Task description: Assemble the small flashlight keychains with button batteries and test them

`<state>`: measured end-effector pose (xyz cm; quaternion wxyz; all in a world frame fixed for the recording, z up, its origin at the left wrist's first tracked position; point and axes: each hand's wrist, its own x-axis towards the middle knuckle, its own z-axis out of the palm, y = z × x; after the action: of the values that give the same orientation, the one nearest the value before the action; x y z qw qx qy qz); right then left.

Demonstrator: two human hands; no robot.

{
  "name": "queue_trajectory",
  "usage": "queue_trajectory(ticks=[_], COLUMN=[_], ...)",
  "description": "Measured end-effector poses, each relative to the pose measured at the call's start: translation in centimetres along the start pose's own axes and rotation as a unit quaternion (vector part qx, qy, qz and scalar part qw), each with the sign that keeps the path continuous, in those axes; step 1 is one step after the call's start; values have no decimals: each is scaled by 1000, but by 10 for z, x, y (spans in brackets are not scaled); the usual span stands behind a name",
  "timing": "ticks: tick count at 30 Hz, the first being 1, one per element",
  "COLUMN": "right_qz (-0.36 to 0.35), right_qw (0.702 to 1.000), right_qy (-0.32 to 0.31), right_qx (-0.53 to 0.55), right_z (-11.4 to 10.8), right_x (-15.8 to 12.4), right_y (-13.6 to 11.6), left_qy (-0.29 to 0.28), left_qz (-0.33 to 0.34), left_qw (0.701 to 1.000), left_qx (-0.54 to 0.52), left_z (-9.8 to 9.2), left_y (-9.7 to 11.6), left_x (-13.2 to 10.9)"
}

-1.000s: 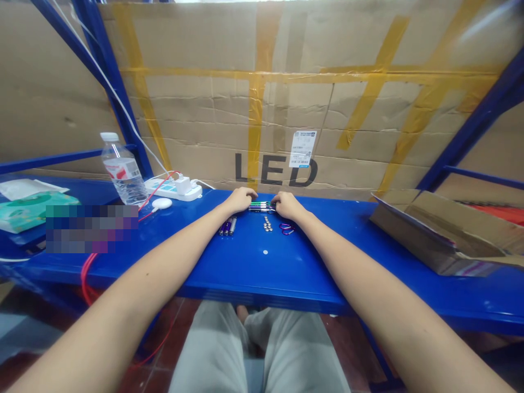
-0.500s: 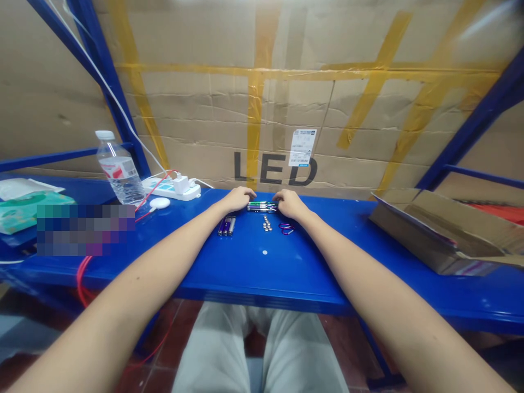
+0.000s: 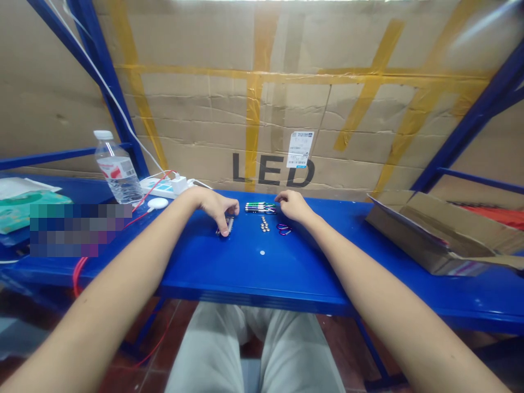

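My left hand (image 3: 213, 206) is arched over a silvery tube (image 3: 231, 224) on the blue surface (image 3: 229, 267), just left of centre frame, thumb and fingers spread apart; can't tell if they've got a grip. The tube's long axis runs roughly up the frame. My right hand (image 3: 293, 206) is farther off, fingers curled near some slim rods (image 3: 260, 207) lying crosswise, no clue if it's pinching anything.

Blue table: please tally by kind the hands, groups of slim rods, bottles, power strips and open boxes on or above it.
Hands: 2 (left hand, right hand)
Groups of slim rods: 2
Bottle: 1
Power strip: 1
Open box: 1
Total: 7
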<state>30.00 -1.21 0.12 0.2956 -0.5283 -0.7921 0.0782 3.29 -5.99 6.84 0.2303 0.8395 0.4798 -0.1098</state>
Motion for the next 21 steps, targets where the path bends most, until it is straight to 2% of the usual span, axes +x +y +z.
queue_trajectory(ticks=[3,10,15,18,21], right_qz=[2,13,14,14,8], right_qw=[1000,1000,1000,1000,1000], right_qy=[-5,-13,-16,-17,-14], right_qx=[-1,5,8,10,7], right_z=[0,-3,-5,-4,-2], right_x=[-1,-4,-6,-6,-4], right_y=[-2,-5,-9,-8,-6], left_qy=[-27,-30,12,27,67], left_qz=[-30,-56,-35,-23,2], left_qw=[999,997,998,999,998], left_qx=[20,42,56,24,1], left_z=[4,8,10,14,18], left_y=[11,19,17,14,12], left_x=[3,6,12,19,28])
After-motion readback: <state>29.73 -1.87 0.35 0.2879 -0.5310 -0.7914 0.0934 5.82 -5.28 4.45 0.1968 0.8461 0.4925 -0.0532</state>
